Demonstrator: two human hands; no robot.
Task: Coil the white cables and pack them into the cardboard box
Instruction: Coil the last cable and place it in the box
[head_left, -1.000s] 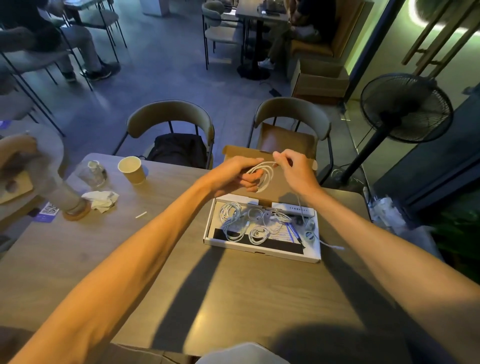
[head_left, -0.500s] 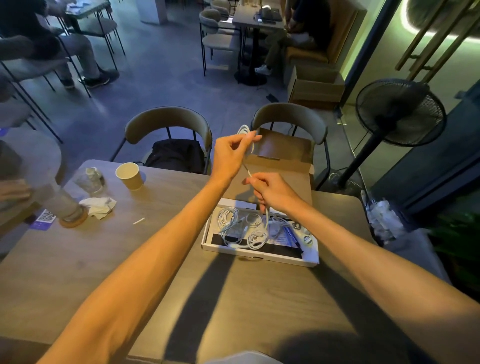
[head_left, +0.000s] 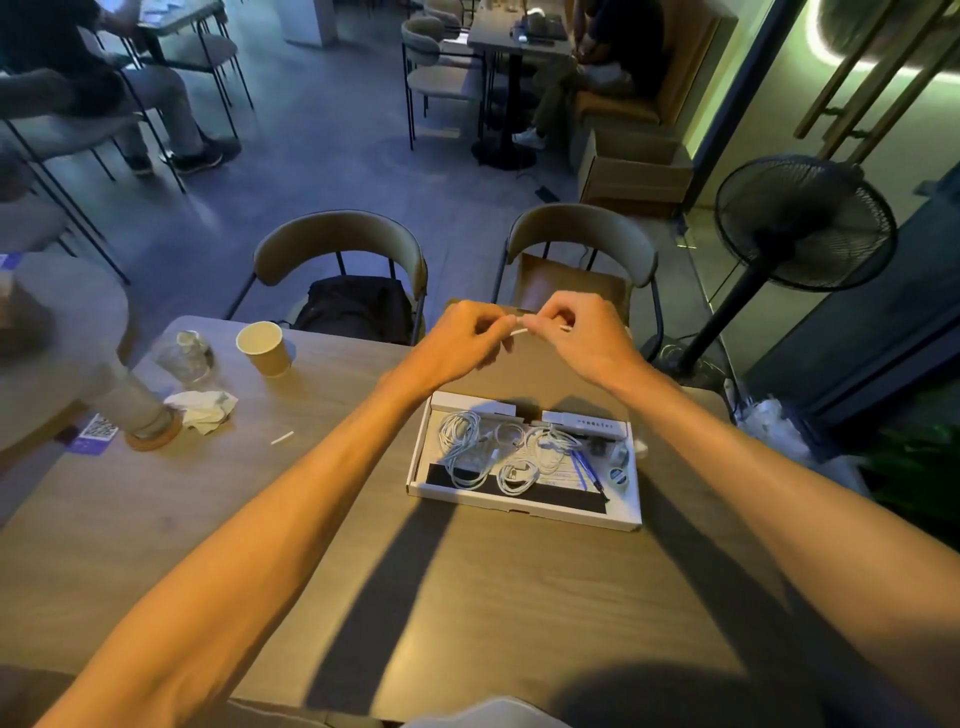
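Two hands meet above the far edge of the box: the left hand and right hand each have their grip pinched on a short white cable end stretched between them, fingertips nearly touching. The box lies open on the table, its brown lid standing up behind it at 12 o'clock, close to the table's far edge. Inside, several coiled cables fill the left and middle, with a white strip along the far wall and small dark bits at 3 o'clock. The box's right wall sits near the table's right edge. At 9 to 10 o'clock of the box, well apart from it, stand a cup, a clear glass, a crumpled tissue and a small white scrap. Bare table runs wide between the forearms, from the box's near wall at 6 o'clock to the near edge. Past the far edge stand two chairs, and a fan stands on the floor at 2 o'clock.
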